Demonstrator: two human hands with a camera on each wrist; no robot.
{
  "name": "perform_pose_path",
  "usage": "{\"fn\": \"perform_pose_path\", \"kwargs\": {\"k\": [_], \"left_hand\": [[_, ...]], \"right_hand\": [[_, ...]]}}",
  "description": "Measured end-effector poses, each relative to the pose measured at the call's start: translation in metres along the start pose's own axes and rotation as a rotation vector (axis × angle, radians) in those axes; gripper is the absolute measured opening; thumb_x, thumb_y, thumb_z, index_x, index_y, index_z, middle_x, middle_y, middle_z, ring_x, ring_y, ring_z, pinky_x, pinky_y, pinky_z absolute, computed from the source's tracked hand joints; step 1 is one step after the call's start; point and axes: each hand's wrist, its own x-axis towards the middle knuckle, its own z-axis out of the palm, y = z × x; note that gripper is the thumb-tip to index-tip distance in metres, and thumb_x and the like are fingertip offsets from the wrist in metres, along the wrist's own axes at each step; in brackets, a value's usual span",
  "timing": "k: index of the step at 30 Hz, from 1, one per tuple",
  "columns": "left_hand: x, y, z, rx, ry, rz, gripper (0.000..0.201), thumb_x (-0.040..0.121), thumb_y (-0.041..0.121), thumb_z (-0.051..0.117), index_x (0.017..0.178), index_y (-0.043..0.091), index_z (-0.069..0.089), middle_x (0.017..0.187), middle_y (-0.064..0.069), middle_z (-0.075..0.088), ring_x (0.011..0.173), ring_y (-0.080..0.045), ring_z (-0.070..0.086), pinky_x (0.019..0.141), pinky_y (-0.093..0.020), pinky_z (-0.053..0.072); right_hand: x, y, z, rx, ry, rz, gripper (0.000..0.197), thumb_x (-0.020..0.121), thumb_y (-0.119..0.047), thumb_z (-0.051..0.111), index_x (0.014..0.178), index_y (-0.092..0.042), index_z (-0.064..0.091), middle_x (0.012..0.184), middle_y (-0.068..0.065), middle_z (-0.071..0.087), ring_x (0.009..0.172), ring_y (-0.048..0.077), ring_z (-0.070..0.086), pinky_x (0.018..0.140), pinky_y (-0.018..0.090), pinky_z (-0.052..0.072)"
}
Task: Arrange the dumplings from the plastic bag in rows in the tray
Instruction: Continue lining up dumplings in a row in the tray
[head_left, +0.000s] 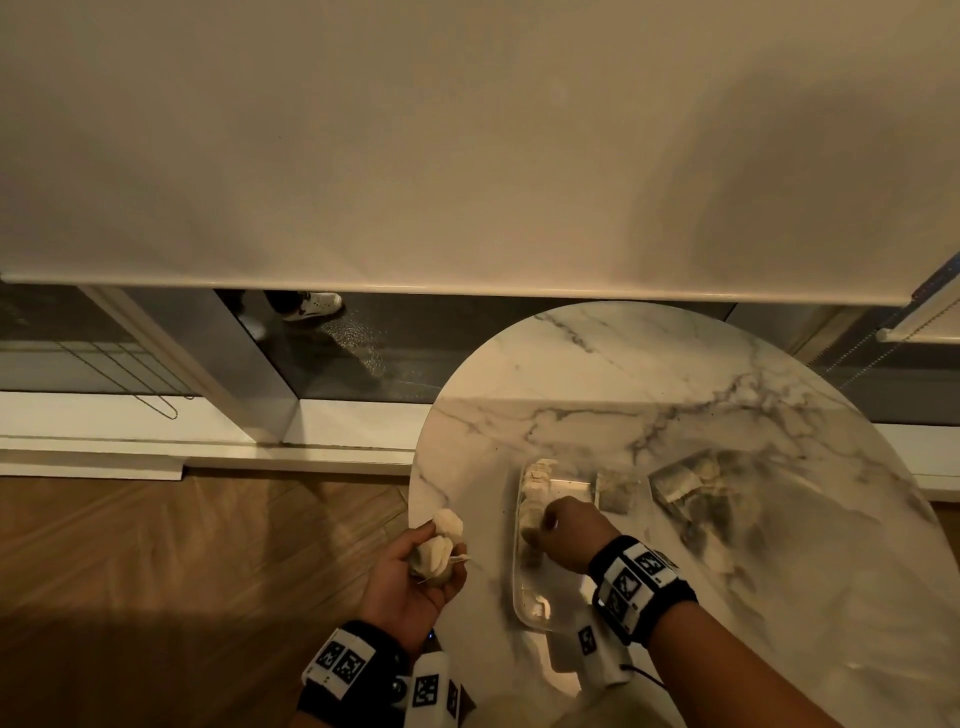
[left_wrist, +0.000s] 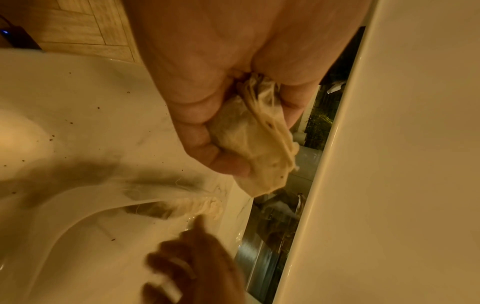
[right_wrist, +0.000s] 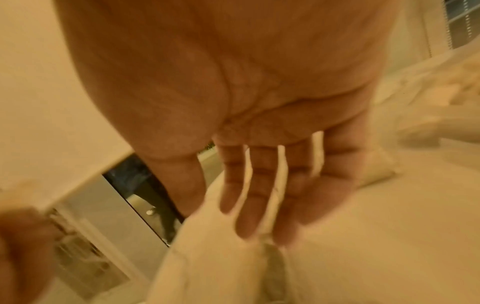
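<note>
A: Where do the pale, pleated dough dumplings (head_left: 439, 551) stand now?

B: Several sit bunched in the person's left hand (head_left: 410, 587), fingers curled round them, held just off the near left edge of the round white marble table (head_left: 649, 374). Others lie in a column along the left wall of the clear rectangular plastic tray (head_left: 517, 587) near the table's front edge. The crumpled clear plastic bag (head_left: 691, 483) lies towards the right edge, with more inside.

A: And the right hand (head_left: 569, 532)?

B: It hovers over the tray's left column, fingers straight and slightly spread in the wrist view, holding nothing.

A: How would they handle?

B: Probably light and soft, with thin frilled seams that tear. Better taken by the plump belly between fingertips, gently, since the skins may stick together.
</note>
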Motion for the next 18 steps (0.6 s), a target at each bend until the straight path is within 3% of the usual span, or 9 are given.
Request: {"fn": "perform_pose_path", "kwargs": {"k": [3,6,8,10,13,18], "left_hand": [[-0.004,-0.007,0.009,0.047,-0.028,-0.005,0.037,0.076,0.018,0.066,0.108,-0.001,0.064,0.083,-0.018,0.069,0.071,-0.027,0.066,0.059,-0.034,0.056],[-0.008,-0.012,0.019,0.076,-0.091,-0.003,0.035,0.078,0.018,0.065,0.108,-0.001,0.065,0.085,-0.017,0.068,0.073,-0.026,0.064,0.063,-0.035,0.054],[-0.011,-0.014,0.023,0.104,-0.129,0.003,0.033,0.081,0.018,0.063,0.108,0.000,0.066,0.086,-0.017,0.068,0.072,-0.025,0.063,0.066,-0.035,0.051],[-0.013,-0.016,0.026,0.136,-0.141,0.014,0.032,0.082,0.018,0.062,0.108,0.000,0.067,0.088,-0.016,0.069,0.073,-0.024,0.063,0.068,-0.034,0.050],[-0.012,-0.017,0.028,0.175,-0.138,0.026,0.036,0.079,0.018,0.063,0.110,0.000,0.067,0.092,-0.018,0.070,0.077,-0.025,0.065,0.069,-0.034,0.053],[-0.010,-0.019,0.024,0.190,-0.137,0.023,0.032,0.085,0.017,0.060,0.110,0.001,0.070,0.094,-0.020,0.070,0.078,-0.028,0.066,0.072,-0.037,0.053]], "right_hand": [[-0.023,-0.020,-0.008,0.335,0.062,-0.197,0.036,0.084,-0.061,0.063,0.097,-0.028,0.067,0.092,-0.007,0.068,0.080,0.013,0.066,0.066,0.027,0.054],[-0.037,-0.030,-0.009,0.544,-0.066,-0.249,0.048,0.078,-0.056,0.073,0.115,-0.027,0.065,0.099,-0.005,0.069,0.083,0.016,0.070,0.059,0.025,0.057],[-0.043,-0.032,-0.009,0.604,-0.051,-0.273,0.049,0.074,-0.053,0.079,0.113,-0.026,0.066,0.095,-0.003,0.071,0.082,0.015,0.070,0.057,0.025,0.056],[-0.048,-0.032,-0.007,0.618,0.037,-0.312,0.038,0.075,-0.046,0.082,0.104,-0.024,0.069,0.089,-0.001,0.072,0.076,0.013,0.069,0.055,0.023,0.054],[-0.048,-0.031,-0.001,0.643,0.111,-0.365,0.012,0.084,-0.027,0.078,0.089,-0.017,0.072,0.077,0.004,0.072,0.065,0.014,0.066,0.055,0.028,0.056],[-0.048,-0.029,-0.001,0.651,0.132,-0.350,0.008,0.085,-0.018,0.076,0.081,-0.013,0.070,0.072,0.007,0.071,0.059,0.016,0.065,0.056,0.029,0.056]]}}
